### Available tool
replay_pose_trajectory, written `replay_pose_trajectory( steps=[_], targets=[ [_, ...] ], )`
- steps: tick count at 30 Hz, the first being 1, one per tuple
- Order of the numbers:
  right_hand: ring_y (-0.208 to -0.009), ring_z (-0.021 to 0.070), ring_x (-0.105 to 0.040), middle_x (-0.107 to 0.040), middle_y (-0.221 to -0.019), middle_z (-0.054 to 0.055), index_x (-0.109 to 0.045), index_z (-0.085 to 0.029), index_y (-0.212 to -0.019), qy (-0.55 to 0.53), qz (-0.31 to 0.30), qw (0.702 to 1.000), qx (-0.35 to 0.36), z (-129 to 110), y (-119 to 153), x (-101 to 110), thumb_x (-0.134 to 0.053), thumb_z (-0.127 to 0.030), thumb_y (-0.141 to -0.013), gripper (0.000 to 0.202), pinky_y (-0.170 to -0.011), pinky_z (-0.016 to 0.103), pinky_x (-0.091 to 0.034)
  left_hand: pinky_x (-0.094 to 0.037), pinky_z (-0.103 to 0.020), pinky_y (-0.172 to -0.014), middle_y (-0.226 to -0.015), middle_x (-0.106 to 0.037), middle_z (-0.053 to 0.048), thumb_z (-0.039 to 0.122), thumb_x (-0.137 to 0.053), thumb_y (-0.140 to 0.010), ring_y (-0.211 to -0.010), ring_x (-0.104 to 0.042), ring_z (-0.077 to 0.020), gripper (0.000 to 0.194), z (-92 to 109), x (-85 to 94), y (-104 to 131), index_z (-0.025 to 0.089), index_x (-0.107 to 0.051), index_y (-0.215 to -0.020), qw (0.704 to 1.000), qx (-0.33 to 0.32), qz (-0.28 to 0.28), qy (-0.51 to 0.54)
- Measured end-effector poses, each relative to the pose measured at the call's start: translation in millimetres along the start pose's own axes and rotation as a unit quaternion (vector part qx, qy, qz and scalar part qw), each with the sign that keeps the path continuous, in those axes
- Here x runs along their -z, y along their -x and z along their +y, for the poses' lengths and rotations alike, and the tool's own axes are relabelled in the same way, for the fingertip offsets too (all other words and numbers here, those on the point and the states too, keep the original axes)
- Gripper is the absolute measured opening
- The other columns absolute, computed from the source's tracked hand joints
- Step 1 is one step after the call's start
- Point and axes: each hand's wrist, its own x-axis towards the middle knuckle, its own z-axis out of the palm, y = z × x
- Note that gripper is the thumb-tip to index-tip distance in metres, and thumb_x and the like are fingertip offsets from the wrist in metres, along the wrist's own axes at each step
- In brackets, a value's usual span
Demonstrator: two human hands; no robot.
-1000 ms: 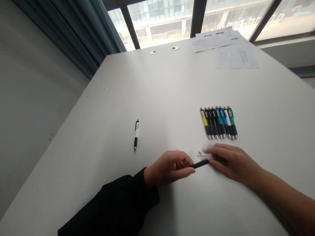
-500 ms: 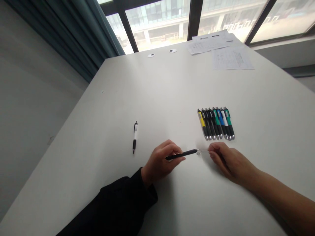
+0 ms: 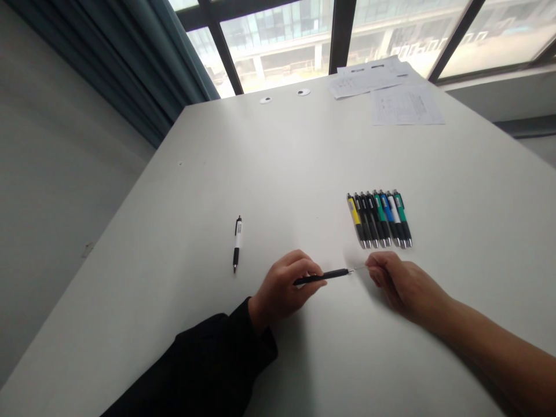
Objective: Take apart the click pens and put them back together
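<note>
My left hand (image 3: pixel 284 286) is closed around a black pen (image 3: pixel 332 274), held nearly level with its silver tip pointing right. My right hand (image 3: pixel 402 284) is pinched on a thin pale stick (image 3: pixel 360 267), most of it hidden by the fingers. The stick's free end lies right at the pen's tip; whether they touch is too small to tell. Just beyond my right hand lies a row of several pens (image 3: pixel 379 220) in yellow, black, green, blue and white, with black grips and silver tips towards me. A white pen with a black grip (image 3: pixel 237 240) lies alone on the left.
Everything lies on a white table (image 3: pixel 243 156). Paper sheets (image 3: pixel 408 107) are spread at its far right, and two white oval eye-like stickers (image 3: pixel 303 92) sit near the far edge. Windows stand behind, with a dark blue curtain (image 3: pixel 160 52) on the left.
The black pen's tip has dipped slightly and shifted a little right, closer to the right hand. A small silvery piece seen below the tip before now appears in line with it.
</note>
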Motion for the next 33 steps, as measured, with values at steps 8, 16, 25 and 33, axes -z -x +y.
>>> replay_pose_trajectory(
  steps=[8,16,25,33],
  targets=[
    [-0.045,0.0156,-0.055,-0.062,-0.064,-0.003,-0.042,-0.025,-0.1,0.002,-0.015,1.0,0.006,3.4,2.6,-2.2,-0.039,-0.016,-0.101,0.009,-0.048,0.025,-0.038,-0.05,-0.022,-0.067,-0.085,-0.063,-0.003,0.018,-0.075,-0.086,-0.074,-0.06,-0.0124,0.009,-2.4,-1.1,1.2,0.017,-0.067,-0.088,1.0,-0.025,0.002,-0.013],
    [-0.047,0.0152,-0.055,-0.061,-0.066,-0.002,-0.04,-0.025,-0.099,-0.002,-0.022,1.0,0.005,2.4,2.3,-0.8,-0.037,-0.017,-0.101,0.009,-0.049,0.024,-0.041,-0.05,-0.022,-0.068,-0.084,-0.064,-0.003,0.016,-0.076,-0.085,-0.074,-0.06,-0.0121,0.01,-0.4,-1.2,0.5,0.016,-0.066,-0.087,0.999,-0.026,0.009,-0.016],
    [-0.045,0.0157,-0.054,-0.061,-0.063,-0.003,-0.043,-0.024,-0.097,0.011,-0.028,0.999,0.012,1.9,1.8,-1.1,-0.038,-0.019,-0.102,0.009,-0.048,0.025,-0.037,-0.051,-0.024,-0.068,-0.086,-0.064,-0.004,0.019,-0.074,-0.087,-0.075,-0.061,-0.0133,0.007,-3.0,-2.5,2.0,0.016,-0.068,-0.089,0.998,-0.04,-0.002,-0.04],
    [-0.047,0.0162,-0.057,-0.062,-0.063,-0.003,-0.045,-0.024,-0.096,-0.001,-0.043,0.999,0.023,0.7,2.1,0.3,-0.039,-0.021,-0.103,0.01,-0.049,0.025,-0.038,-0.051,-0.025,-0.068,-0.085,-0.065,-0.005,0.021,-0.071,-0.09,-0.075,-0.061,-0.0143,0.004,-4.0,-3.1,2.4,0.017,-0.068,-0.09,0.996,-0.063,-0.011,-0.065]
  ],
)
